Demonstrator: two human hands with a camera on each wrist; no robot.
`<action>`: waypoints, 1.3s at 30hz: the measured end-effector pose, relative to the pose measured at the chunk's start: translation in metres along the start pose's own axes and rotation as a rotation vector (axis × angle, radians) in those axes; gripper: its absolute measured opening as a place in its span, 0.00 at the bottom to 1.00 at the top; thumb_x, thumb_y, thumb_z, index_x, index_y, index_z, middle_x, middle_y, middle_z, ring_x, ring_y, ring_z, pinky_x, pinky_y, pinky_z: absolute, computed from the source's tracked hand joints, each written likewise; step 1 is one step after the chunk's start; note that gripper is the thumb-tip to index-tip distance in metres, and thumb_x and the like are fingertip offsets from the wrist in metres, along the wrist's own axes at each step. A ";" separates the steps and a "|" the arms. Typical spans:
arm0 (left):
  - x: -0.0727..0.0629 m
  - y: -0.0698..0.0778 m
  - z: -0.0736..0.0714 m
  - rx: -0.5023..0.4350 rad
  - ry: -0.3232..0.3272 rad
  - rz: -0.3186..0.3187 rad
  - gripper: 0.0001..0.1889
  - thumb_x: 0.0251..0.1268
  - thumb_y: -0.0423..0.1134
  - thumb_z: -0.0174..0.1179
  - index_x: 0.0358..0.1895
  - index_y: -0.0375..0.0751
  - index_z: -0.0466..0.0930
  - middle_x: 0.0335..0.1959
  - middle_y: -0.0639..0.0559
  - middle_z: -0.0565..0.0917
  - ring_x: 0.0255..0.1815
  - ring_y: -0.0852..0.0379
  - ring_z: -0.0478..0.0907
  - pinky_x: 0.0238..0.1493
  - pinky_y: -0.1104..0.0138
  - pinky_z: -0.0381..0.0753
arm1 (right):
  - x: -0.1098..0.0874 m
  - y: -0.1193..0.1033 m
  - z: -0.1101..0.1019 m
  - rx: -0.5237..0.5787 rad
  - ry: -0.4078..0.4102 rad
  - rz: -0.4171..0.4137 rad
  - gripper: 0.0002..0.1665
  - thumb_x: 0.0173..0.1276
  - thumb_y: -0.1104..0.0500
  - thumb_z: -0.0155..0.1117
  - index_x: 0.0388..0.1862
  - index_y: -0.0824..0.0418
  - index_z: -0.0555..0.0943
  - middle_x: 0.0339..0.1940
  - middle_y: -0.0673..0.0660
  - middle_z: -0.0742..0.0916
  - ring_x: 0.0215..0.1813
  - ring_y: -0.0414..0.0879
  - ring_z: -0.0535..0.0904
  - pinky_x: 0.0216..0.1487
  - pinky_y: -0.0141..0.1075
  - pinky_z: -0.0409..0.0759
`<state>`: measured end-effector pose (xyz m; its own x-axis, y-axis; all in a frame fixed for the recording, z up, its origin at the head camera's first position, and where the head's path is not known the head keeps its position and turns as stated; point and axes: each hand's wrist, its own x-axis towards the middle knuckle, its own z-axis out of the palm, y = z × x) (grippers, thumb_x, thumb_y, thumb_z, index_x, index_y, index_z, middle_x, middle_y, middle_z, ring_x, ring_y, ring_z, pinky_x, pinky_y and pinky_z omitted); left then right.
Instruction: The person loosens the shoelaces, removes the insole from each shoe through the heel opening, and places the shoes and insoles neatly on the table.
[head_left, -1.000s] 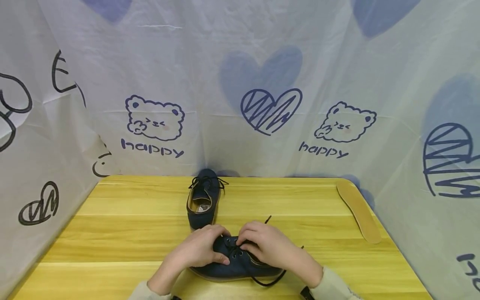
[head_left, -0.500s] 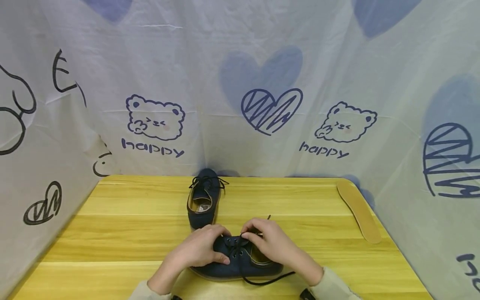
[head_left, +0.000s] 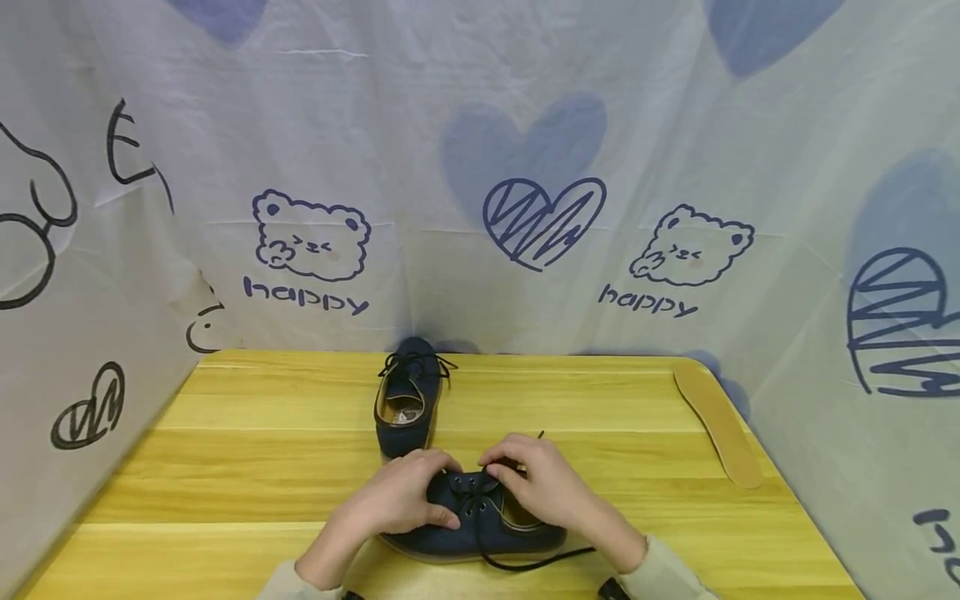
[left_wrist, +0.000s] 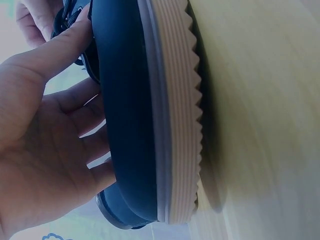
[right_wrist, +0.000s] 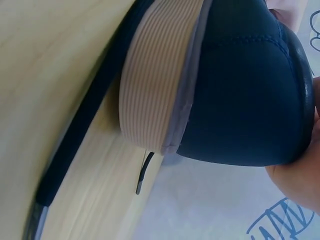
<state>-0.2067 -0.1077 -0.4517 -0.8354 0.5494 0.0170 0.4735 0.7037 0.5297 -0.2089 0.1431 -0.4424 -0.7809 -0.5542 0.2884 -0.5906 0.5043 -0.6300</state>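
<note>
A navy lace-up shoe [head_left: 442,542] lies sideways at the table's front, its toe to the left. My left hand [head_left: 401,498] grips the toe part, thumb on the near side and fingers along the far side. The left wrist view shows the shoe's tan ridged sole [left_wrist: 182,110] beside that hand. Over the top eyelets, my right hand [head_left: 546,483] pinches the black shoelace between thumb and index finger. One loose lace end [head_left: 528,567] trails on the table along the near side. The heel [right_wrist: 240,100] shows in the right wrist view, partly hiding the right hand.
A second navy shoe [head_left: 401,439] stands behind the left hand, its lace tied in a bow and its toe pointing away. A tan insole [head_left: 718,425] lies by the right edge of the wooden table [head_left: 247,475]. A printed white cloth [head_left: 420,250] hangs behind.
My right hand has moved slightly up and away from the eyelets, with the lace pinched, uncovering the shoe's opening. The near lace end has shifted right. My left hand has stayed on the toe.
</note>
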 end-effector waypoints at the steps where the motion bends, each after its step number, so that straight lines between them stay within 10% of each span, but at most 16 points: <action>1: 0.000 0.000 0.000 0.000 -0.001 0.001 0.30 0.50 0.53 0.82 0.56 0.47 0.84 0.54 0.50 0.85 0.57 0.46 0.81 0.55 0.47 0.80 | -0.001 0.000 0.000 0.002 0.000 -0.017 0.10 0.77 0.62 0.65 0.50 0.51 0.88 0.46 0.44 0.88 0.50 0.41 0.84 0.53 0.41 0.84; 18: -0.002 0.001 -0.001 -0.010 -0.008 -0.003 0.30 0.50 0.54 0.82 0.56 0.48 0.84 0.53 0.52 0.85 0.55 0.48 0.81 0.54 0.49 0.80 | -0.001 -0.006 0.000 -0.283 -0.081 -0.496 0.12 0.70 0.67 0.70 0.49 0.56 0.89 0.54 0.50 0.86 0.57 0.44 0.82 0.60 0.35 0.81; 29: -0.001 0.002 -0.001 -0.017 -0.013 -0.009 0.30 0.50 0.54 0.82 0.56 0.48 0.84 0.54 0.51 0.85 0.56 0.47 0.81 0.55 0.48 0.80 | -0.004 -0.005 0.002 -0.372 -0.037 -0.456 0.09 0.68 0.65 0.74 0.46 0.57 0.89 0.50 0.51 0.86 0.52 0.43 0.84 0.55 0.31 0.82; 39: 0.000 0.002 -0.001 -0.006 -0.005 -0.003 0.30 0.50 0.53 0.82 0.55 0.48 0.84 0.54 0.51 0.85 0.55 0.47 0.81 0.54 0.48 0.80 | -0.004 0.002 0.004 -0.183 0.084 -0.396 0.08 0.70 0.67 0.71 0.45 0.57 0.86 0.45 0.50 0.87 0.48 0.43 0.85 0.52 0.32 0.83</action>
<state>-0.2060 -0.1070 -0.4500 -0.8353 0.5497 0.0108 0.4695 0.7028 0.5345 -0.2062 0.1434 -0.4472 -0.4962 -0.6764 0.5443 -0.8681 0.3765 -0.3235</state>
